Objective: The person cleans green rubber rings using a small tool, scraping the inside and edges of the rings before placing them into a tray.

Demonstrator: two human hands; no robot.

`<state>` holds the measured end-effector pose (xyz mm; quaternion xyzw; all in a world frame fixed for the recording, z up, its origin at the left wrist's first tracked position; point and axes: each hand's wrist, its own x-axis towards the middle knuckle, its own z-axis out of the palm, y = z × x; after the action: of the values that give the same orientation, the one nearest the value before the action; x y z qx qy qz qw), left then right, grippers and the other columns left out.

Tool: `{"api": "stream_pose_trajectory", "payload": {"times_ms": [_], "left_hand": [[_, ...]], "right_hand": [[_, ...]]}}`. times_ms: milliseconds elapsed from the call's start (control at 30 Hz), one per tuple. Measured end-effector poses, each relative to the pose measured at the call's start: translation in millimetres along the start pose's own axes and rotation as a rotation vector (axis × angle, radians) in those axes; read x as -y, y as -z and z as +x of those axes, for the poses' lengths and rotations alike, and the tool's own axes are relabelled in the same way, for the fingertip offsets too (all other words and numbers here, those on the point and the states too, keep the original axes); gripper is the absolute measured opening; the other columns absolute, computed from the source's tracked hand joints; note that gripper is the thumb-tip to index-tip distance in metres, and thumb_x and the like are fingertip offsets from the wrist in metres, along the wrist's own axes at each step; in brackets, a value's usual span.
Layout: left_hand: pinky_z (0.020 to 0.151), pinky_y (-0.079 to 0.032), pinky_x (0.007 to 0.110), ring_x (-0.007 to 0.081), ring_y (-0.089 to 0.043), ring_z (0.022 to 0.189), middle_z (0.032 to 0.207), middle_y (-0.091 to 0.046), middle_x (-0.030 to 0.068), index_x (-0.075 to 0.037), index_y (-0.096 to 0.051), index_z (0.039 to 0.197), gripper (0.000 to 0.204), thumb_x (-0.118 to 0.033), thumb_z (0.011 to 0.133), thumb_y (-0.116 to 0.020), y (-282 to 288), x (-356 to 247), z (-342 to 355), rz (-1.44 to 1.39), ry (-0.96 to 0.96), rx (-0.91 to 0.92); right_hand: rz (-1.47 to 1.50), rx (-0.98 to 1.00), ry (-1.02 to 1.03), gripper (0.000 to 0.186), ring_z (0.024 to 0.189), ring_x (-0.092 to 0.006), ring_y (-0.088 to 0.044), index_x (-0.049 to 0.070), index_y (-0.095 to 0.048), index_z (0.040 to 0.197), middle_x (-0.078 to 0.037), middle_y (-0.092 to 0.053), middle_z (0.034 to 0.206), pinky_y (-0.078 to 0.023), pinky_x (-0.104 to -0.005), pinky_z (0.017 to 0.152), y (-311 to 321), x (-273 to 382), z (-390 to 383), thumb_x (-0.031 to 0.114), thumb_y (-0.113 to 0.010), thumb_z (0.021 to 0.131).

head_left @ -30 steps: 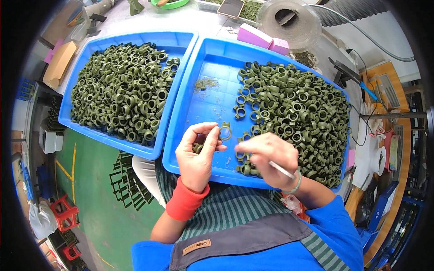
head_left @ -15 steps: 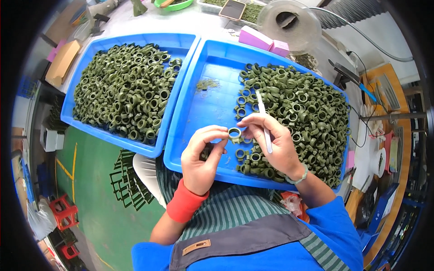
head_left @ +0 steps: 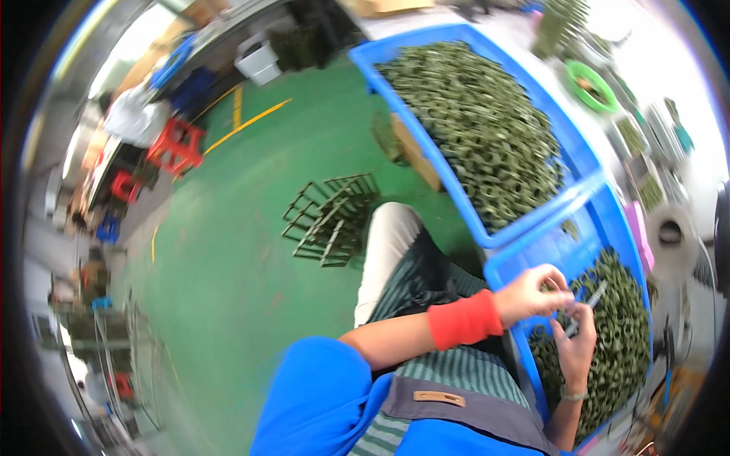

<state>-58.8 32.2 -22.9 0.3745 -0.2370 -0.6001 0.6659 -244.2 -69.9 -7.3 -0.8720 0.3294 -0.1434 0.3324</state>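
Apparently mid-handwork above green rings [head_left: 621, 319]: my left hand [head_left: 532, 295], fingers narrowed, contents too blurred to tell; my right hand [head_left: 578, 342] grips a slim tool [head_left: 598, 294]; steadiness seems needed next.

Lots of small, dark green rings [head_left: 620, 330] lie in a messy heap at the lower right of the frame, tipped many ways, with some round holes showing. More green rings [head_left: 475, 125] sit piled up above the middle, toward the upper right. A thin, pale stick tool [head_left: 599, 293] slants up to the right over the lower heap, a bit blurry.
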Motion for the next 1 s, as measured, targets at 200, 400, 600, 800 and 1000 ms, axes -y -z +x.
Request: {"api": "stream_pose_trajectory", "payload": {"times_ms": [200,400,600,800,1000], "left_hand": [[0.075,-0.053,0.033,0.0176,-0.067,0.085,0.087,-0.071,0.0101,0.0,-0.067,0.096,0.02,-0.017,0.085,-0.073,-13.9,18.6,-2.6,0.447,-0.266,-0.175],[0.08,-0.054,0.033,0.0161,-0.068,0.086,0.09,-0.072,0.0105,-0.001,-0.07,0.096,0.018,-0.015,0.085,-0.073,-17.6,14.1,-10.5,0.397,-0.389,-0.123],[0.068,-0.051,0.023,0.0096,-0.066,0.081,0.093,-0.07,0.003,-0.003,-0.069,0.109,0.024,-0.023,0.096,-0.07,-9.5,-6.4,-24.9,0.181,-0.05,-0.138],[0.062,-0.045,0.018,0.0056,-0.06,0.072,0.089,-0.068,0.0031,-0.002,-0.067,0.103,0.015,-0.015,0.096,-0.07,-18.8,-11.7,-12.0,0.105,0.029,-0.119],[0.063,-0.047,0.019,0.0058,-0.06,0.071,0.088,-0.069,0.0032,-0.001,-0.069,0.105,0.014,-0.012,0.096,-0.069,-23.5,-10.4,-1.7,0.195,0.098,-0.118]], "right_hand": [[0.082,-0.139,0.328,0.04,0.094,-0.0135,-0.046,0.003,-0.046,0.102,-0.008,-0.05,0.111,-0.044,-0.0258,0.081,-9.3,30.7,-4.3,-0.014,-0.073,0.078],[0.523,-0.12,0.1,0.042,0.11,-0.0138,-0.054,0.003,-0.051,0.12,-0.006,-0.051,0.115,-0.047,-0.0264,0.094,-0.2,32.1,-9.7,-0.01,-0.071,0.085],[0.607,-0.107,-0.058,0.016,0.091,-0.0133,-0.065,-0.001,-0.062,0.113,-0.007,-0.064,0.1,-0.056,-0.027,0.082,1.7,36.8,-0.5,0.002,-0.063,0.097],[0.777,-0.106,-0.043,0.019,0.091,-0.0108,-0.066,-0.001,-0.061,0.116,-0.006,-0.066,0.102,-0.055,-0.0245,0.08,8.0,34.2,-5.6,0.003,-0.064,0.098],[0.63,-0.205,0.03,0.039,0.085,-0.0109,-0.059,0.001,-0.056,0.135,-0.005,-0.065,0.096,-0.05,-0.0265,0.08,26.4,21.1,-3.3,0.027,-0.04,0.111]]}}
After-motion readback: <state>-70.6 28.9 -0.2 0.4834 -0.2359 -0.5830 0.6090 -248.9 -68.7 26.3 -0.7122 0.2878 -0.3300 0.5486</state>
